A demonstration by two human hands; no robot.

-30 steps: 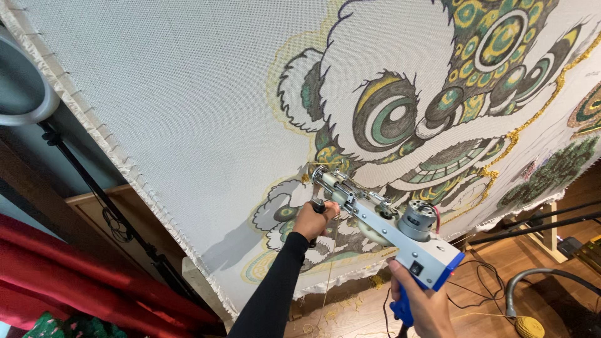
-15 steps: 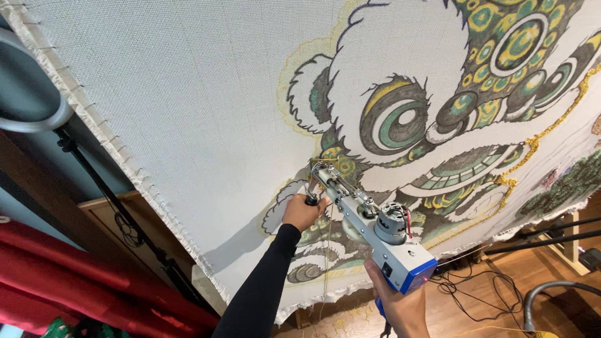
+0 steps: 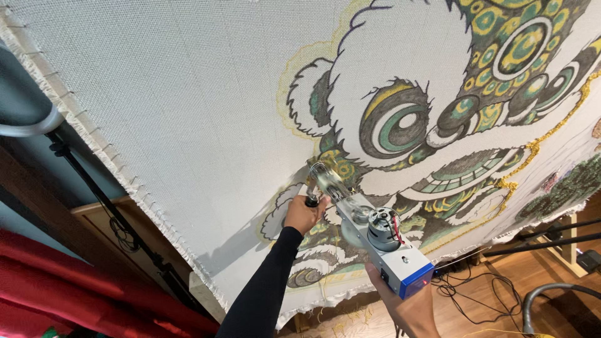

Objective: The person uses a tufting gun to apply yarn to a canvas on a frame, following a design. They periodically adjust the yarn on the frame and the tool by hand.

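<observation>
Tufting gun (image 3: 375,241): silver body, blue rear end, exposed motor
Axis: pointed up-left into the canvas (image 3: 188,125)
Grip: clamped by left hand (image 3: 303,213) in front, right hand (image 3: 407,307) behind

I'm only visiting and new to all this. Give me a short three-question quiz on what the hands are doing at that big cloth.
1. True or false: the tufting gun has its tip against the stretched cloth.
2. Which hand grips the gun's rear blue end? A) left hand B) right hand
3. Fill in: the left hand holds the gun's black front ____.

Key: 1 true. 2 B. 3 handle, close to the cloth; the lion-like drawing is partly filled in green and yellow.
</observation>
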